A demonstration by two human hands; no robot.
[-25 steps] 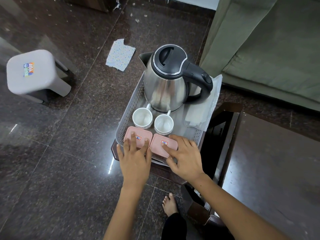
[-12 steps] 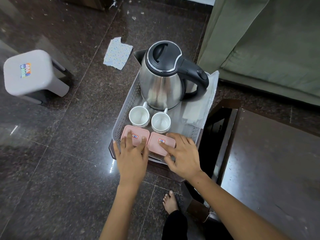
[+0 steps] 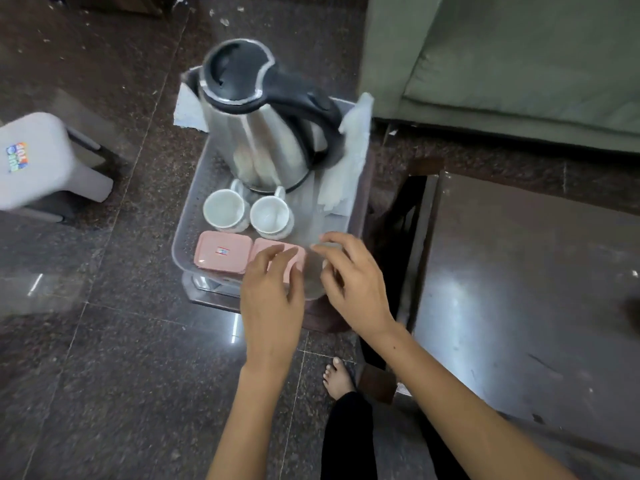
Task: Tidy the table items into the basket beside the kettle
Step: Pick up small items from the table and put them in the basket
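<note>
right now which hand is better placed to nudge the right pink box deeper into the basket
Left. The left hand already lies over the right pink box, while the right hand hovers open beside it, over the basket's near right corner.

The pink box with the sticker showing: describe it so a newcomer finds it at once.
Start at the steel kettle standing in the grey basket. Two white cups sit in front of it, and two pink boxes lie nearest the person. Yours is the pink box under the left cup, uncovered, sticker visible; its twin lies partly under the left hand.

Head view, steeply downward, close over basket (image 3: 187,216).
</note>
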